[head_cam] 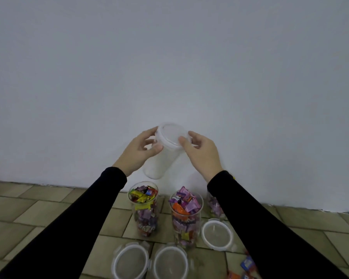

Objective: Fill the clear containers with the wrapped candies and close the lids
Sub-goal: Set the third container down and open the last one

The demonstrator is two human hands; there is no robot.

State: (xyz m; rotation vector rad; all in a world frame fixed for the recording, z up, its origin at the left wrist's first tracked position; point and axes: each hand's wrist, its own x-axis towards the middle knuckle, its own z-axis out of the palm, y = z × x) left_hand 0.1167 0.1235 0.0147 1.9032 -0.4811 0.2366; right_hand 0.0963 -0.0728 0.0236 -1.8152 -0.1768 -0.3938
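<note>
Three loose lids (131,260) lie nearest on the tiled floor beside filled, uncapped containers (144,208), while the left grip (138,151) and right grip (201,152) grasp an empty lidded container (161,158) aloft, unfilled.

A plain pale wall (169,57) fills the far part of the view, smooth and bare, with a bluish-grey cast that darkens toward the upper corners. The light is dim and even. Along the near edge lies a floor (38,210) of beige rectangular tiles with dark grout lines, meeting the wall in a slanting seam.
</note>
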